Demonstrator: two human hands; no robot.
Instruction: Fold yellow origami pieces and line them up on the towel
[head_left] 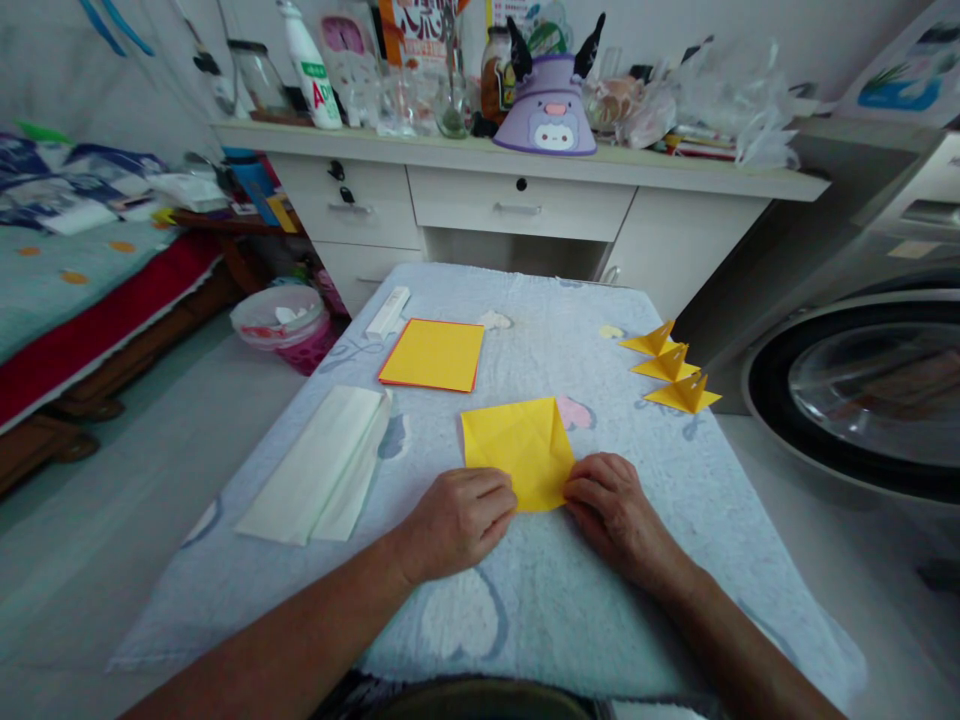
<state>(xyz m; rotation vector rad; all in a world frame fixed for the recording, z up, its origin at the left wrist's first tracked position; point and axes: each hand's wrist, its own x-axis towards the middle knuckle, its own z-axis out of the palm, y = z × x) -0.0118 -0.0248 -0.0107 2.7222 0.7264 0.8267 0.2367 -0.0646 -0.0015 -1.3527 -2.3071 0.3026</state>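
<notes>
A partly folded sheet of yellow origami paper lies on the cloth-covered table in front of me, with crease lines across it and a folded flap at its right side. My left hand pinches its lower left corner, fingers curled together. At the lower right corner, my right hand grips the edge between thumb and fingers. Beyond the left hand is a square stack of yellow paper with red showing at its edges. Several folded yellow paper pieces with raised points stand in a row at the right.
A folded pale cloth or tissue lies at the left, and a small white box sits behind it. The blue patterned tablecloth covers the table. A white desk stands beyond, a washing machine right, a bin left.
</notes>
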